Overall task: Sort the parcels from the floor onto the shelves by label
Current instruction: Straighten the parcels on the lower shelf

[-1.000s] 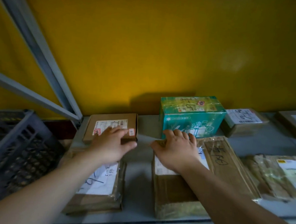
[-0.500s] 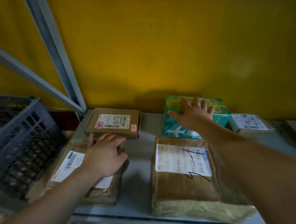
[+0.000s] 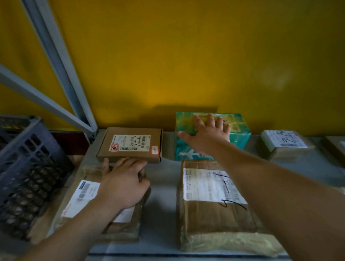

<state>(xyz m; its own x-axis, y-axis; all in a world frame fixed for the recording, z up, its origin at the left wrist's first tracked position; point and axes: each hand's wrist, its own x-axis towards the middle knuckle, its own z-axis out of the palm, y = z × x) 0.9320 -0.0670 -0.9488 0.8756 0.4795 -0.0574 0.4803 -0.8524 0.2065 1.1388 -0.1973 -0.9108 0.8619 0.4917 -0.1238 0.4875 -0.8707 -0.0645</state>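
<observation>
Head view, left hand (image 3: 123,186) flat on 1 taped parcel (image 3: 119,229), right hand (image 3: 207,137) splayed on 1 teal box (image 3: 240,134)

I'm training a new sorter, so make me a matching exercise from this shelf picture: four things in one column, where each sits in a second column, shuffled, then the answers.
Things
1. teal box
2. flat cardboard box
3. front-left wrapped parcel
4. dark crate

Places
A. left of the shelf
B. under the right hand
C. under the left hand
D. at the back, left of the teal box

Pairs: 1-B, 2-D, 3-C, 4-A
</observation>
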